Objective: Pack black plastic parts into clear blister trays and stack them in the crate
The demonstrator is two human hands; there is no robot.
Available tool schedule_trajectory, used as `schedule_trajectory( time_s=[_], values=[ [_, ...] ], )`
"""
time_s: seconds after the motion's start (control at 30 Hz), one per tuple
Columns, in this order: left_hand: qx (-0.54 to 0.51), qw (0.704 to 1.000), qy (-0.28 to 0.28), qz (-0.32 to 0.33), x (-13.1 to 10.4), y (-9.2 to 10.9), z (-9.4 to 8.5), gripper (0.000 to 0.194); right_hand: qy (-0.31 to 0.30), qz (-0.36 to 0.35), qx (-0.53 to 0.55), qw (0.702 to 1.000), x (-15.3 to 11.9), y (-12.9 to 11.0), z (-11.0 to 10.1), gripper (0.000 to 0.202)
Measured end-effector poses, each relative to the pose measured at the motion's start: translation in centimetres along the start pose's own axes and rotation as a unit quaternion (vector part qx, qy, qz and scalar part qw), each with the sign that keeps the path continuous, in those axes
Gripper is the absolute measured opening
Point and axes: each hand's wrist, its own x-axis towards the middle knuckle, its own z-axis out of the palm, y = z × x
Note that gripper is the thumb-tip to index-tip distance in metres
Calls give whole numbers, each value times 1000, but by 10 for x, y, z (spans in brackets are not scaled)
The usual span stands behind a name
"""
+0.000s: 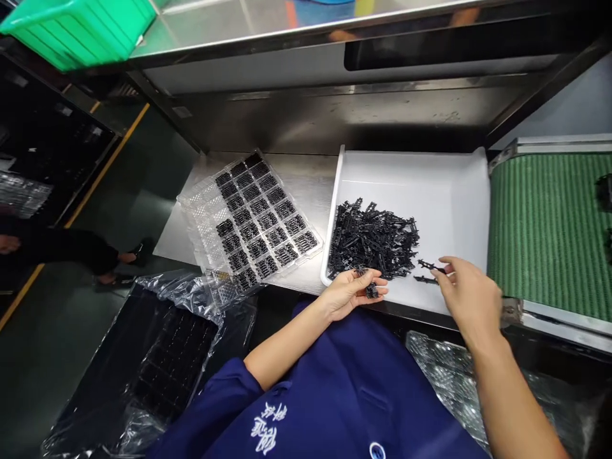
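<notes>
My left hand [351, 293] is closed around a few small black plastic parts [371, 291], at the front left edge of the white tray [454, 185]. Between the thumb and fingers of my right hand [471, 296] is a thin black plastic part [430, 265], held over the tray's front right area. Another black part [425, 279] shows just below it; whether I hold that one too is unclear. A heap of similar black parts [373, 236] fills the tray's left side. To its left lies a clear blister tray [205, 210], many of its pockets filled with black parts.
A green ribbed conveyor belt [549, 229] runs along the right. A shelf edge [306, 38] crosses above, with a green bin [81, 32] on it. Below left, plastic film wraps a dark tray stack [176, 357]. Clear trays [444, 370] sit below right. Another person's leg [71, 248] shows far left.
</notes>
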Motion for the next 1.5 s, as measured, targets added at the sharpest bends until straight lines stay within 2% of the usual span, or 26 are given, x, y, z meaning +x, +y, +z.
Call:
schedule_trajectory(
  time_s=[0.07,0.1,0.17,0.23,0.27,0.33,0.4,0.43,0.5,0.57,0.6,0.67,0.7,0.77,0.97,1.13,1.23,1.3,1.4,1.5],
  values=[
    [6,1000,-21,3,-1,-3,3,50,88,-21,171,981,-31,-19,-14,27],
    [9,999,-32,13,-2,-4,6,54,92,-9,271,958,-44,-29,-19,30],
    [21,997,-42,58,-5,-4,13,57,31,32,441,897,-63,-47,-24,36],
    [48,991,-51,110,-9,-1,19,58,-57,66,535,840,-71,-60,-24,39],
    [66,988,-60,124,-11,1,22,59,-86,75,557,822,-72,-63,-22,41],
    [99,984,-85,125,-14,7,24,62,-120,82,572,807,-71,-66,-18,44],
    [121,981,-100,111,-15,12,24,62,-138,66,550,821,-69,-63,-14,46],
    [131,981,-99,107,-15,14,23,60,-123,50,522,842,-69,-60,-13,47],
    [148,981,-92,90,-15,18,21,57,-48,-8,426,903,-69,-54,-15,44],
    [161,981,-97,50,-16,23,19,56,11,-124,307,944,-69,-49,-22,49],
    [166,980,-105,21,-17,25,18,58,13,-198,256,946,-69,-47,-26,58],
    [181,975,-127,-33,-19,29,18,62,-21,-337,189,922,-66,-45,-35,74],
    [186,972,-137,-51,-20,30,18,63,-30,-380,173,908,-64,-45,-38,76],
    [184,968,-155,-67,-22,33,19,65,-25,-406,163,899,-61,-47,-41,73],
    [160,969,-171,-74,-25,34,20,71,-20,-324,211,922,-62,-50,-38,71],
    [196,955,-203,-88,-23,36,18,64,-36,-349,198,915,-62,-54,-36,69],
    [182,959,-200,-83,-17,32,16,62,-33,-338,206,918,-60,-53,-31,69],
    [158,966,-186,-84,-12,27,15,59,-76,-320,222,918,-51,-43,-24,73],
    [112,979,-155,-76,-7,19,12,52,-137,-207,203,947,-23,-11,-6,64],
    [76,987,-127,-67,-5,16,8,49,-90,-42,101,990,15,28,22,46]
  ],
)
